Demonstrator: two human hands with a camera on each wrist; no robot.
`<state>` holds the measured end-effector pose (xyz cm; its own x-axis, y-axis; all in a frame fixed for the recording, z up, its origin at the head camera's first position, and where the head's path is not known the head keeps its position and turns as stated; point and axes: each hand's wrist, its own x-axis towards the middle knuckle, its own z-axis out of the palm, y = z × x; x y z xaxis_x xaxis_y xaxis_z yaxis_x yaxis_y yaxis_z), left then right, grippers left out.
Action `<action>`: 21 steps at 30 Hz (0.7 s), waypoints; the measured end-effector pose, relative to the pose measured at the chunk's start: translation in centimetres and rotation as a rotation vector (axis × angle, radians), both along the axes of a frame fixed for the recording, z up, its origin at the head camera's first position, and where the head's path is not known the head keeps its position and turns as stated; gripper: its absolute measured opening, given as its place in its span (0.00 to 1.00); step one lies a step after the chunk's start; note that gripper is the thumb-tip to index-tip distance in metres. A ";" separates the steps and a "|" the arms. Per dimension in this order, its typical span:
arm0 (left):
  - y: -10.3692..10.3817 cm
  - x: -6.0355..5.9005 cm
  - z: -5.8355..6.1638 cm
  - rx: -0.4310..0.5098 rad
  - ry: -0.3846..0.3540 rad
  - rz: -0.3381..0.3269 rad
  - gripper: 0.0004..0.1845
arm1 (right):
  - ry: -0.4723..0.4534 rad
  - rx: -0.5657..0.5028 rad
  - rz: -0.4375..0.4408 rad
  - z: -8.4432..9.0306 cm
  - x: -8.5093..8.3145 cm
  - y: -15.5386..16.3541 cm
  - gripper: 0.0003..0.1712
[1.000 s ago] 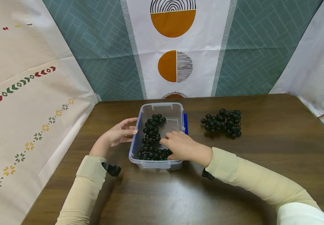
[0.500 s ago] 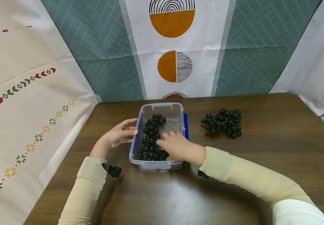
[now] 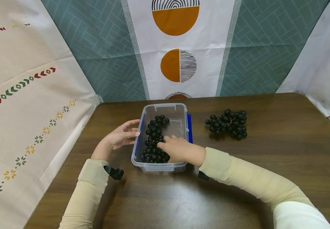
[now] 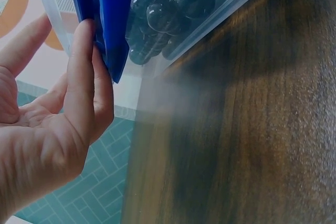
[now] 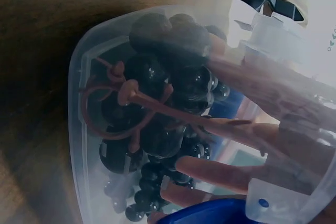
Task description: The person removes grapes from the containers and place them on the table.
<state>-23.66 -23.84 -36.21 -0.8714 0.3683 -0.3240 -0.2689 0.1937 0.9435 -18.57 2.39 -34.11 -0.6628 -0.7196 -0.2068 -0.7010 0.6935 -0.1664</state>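
A clear plastic food container [image 3: 165, 165] with blue side latches holds black grapes [image 3: 154, 129] along its left side and front. My left hand [image 3: 122, 135] touches the container's left side from outside, fingers and thumb extended; in the left wrist view its fingertips rest against a blue latch [image 4: 114, 19]. Inside the front right of the container, my right hand [image 3: 180, 149] holds a bunch of grapes [image 3: 153, 158] between thumb and fingers. Through the clear wall, the right wrist view shows this bunch's brown stem [image 5: 173, 111] lying across the fingers. Part of the right fingers is hidden by grapes.
Another bunch of black grapes [image 3: 228, 124] lies on the brown wooden table [image 3: 276, 133], right of the container. A patterned cloth [image 3: 107, 47] hangs behind the table's far edge, and a white cloth [image 3: 33, 95] hangs along the left.
My right hand has shifted left inside the container, and the grapes at its front have moved left with it. The left hand, the container and the bunch on the table stay put.
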 end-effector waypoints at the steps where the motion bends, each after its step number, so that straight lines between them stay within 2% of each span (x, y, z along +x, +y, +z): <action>1: 0.0 0.0 0.0 0.002 -0.001 0.000 0.38 | -0.013 0.003 -0.006 0.0 0.0 -0.1 0.39; 21: 0.0 -0.2 -0.2 0.011 -0.020 0.000 0.38 | -0.104 0.056 0.010 -0.8 -0.8 -0.8 0.30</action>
